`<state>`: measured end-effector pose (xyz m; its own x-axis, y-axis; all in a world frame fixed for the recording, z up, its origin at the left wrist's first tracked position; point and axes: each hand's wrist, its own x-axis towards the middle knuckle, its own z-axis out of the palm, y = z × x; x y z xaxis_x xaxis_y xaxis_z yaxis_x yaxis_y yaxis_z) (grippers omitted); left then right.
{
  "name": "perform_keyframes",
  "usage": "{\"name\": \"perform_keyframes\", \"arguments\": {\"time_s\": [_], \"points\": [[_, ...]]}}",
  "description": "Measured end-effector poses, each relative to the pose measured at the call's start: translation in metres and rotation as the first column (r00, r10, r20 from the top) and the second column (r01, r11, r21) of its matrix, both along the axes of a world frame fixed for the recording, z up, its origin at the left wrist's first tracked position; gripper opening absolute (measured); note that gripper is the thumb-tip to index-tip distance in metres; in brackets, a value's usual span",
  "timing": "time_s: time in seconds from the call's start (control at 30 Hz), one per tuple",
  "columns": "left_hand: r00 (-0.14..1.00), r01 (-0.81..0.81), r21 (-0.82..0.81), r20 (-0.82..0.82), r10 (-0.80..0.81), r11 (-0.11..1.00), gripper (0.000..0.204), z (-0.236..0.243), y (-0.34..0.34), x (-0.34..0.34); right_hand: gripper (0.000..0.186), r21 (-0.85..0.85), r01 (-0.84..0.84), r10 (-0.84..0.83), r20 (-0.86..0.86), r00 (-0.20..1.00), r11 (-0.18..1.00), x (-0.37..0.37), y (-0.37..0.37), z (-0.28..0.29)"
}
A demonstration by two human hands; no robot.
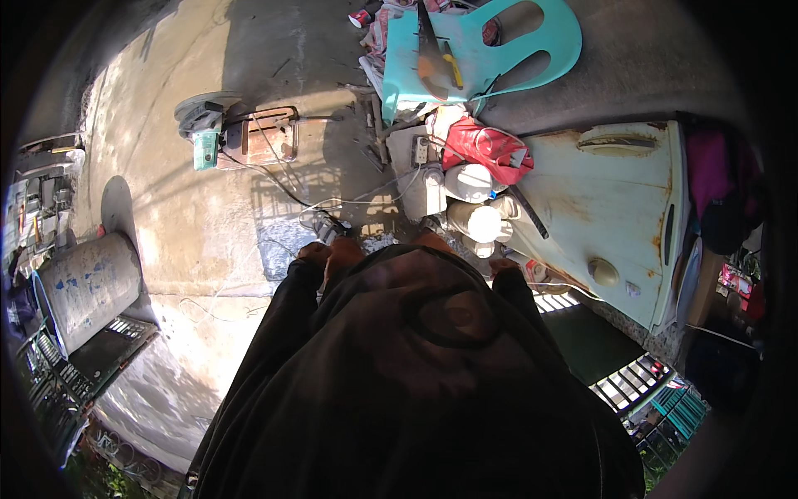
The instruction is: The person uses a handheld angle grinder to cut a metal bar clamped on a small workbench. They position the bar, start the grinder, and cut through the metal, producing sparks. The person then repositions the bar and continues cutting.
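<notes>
Standing, left hand point(312, 254) and right hand point(503, 265) low beside the body — can't tell if either grips anything; safe footing needs left foot point(331, 227) clear of pale cable point(366, 200).

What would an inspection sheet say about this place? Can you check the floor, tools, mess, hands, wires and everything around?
Surface: concrete floor, patchy sun and shadow.
Tools: green-and-grey power saw on the floor, ahead and left; handsaw and yellow-handled tool on a teal chair.
Clutter: red bag and white containers crowded together, ahead and right.
Hands: left hand and right hand low in front of the body; too small to tell if either holds anything.
Cables: dark cord and pale cable run loose across the floor.
Surroundings: pale, rust-marked cabinet on the right.
</notes>
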<state>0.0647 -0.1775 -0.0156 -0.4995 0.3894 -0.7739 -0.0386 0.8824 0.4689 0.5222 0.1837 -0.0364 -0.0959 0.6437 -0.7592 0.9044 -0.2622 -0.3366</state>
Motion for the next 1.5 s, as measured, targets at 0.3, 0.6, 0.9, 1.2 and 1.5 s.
{"name": "perform_keyframes", "arguments": {"time_s": [0.3, 0.6, 0.9, 1.2, 1.5], "points": [[0.475, 0.844, -0.098, -0.319, -0.820, 0.527, 0.023, -0.009, -0.029, -0.002, 0.022, 0.088, -0.060, 0.058, 0.032, 0.998, 0.994, 0.020, 0.011, -0.034], [0.987, 0.125, -0.390, 0.147, -0.073, 0.912, 0.092, -0.040, -0.020, 0.079, 0.025, 0.391, -0.331, 0.295, 0.150, 0.944, 0.859, -0.146, 0.080, 0.019], [0.996, 0.046, -0.481, 0.086, -0.005, 0.875, 0.107, -0.095, 0.015, 0.119, 0.046, 0.312, -0.611, 0.539, 0.291, 0.790, 0.727, -0.311, 0.194, -0.172], [0.999, 0.033, -0.528, 0.008, -0.034, 0.849, 0.094, -0.107, 0.029, 0.119, 0.045, 0.188, -0.720, 0.697, 0.181, 0.694, 0.668, -0.345, 0.224, -0.297], [0.999, 0.036, -0.542, 0.007, -0.039, 0.839, 0.093, -0.106, 0.036, 0.113, 0.030, 0.336, -0.690, 0.653, 0.234, 0.720, 0.641, -0.335, 0.211, -0.248]]}}
